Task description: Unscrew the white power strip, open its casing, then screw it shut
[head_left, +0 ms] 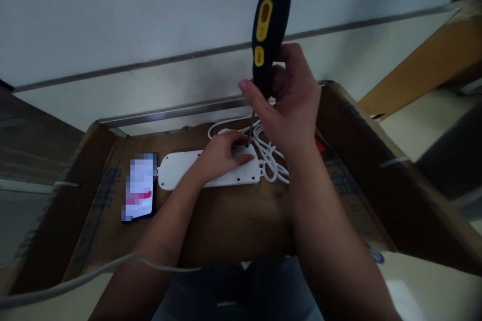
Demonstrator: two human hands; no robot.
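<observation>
A white power strip [181, 168], its face with small dark screw holes upward, lies on brown cardboard. My left hand [222, 156] rests over its right half and holds it; the thumb lies on the strip and the fingertips are close to the screwdriver's tip. Closed around the lower handle of a black-and-yellow screwdriver [271, 25] is my right hand [295, 95], with the thumb stretched out along the near side. The screwdriver stands nearly upright, its thin shaft meeting the strip at a hole near the far right corner.
White cable [269, 158] lies coiled right of the strip. To the left is a phone [141, 188] with a lit, partly blurred screen. Cardboard walls [361, 145] rise at both sides, and a pale wall [150, 15] stands behind. Another cable [75, 283] crosses the lower left foreground.
</observation>
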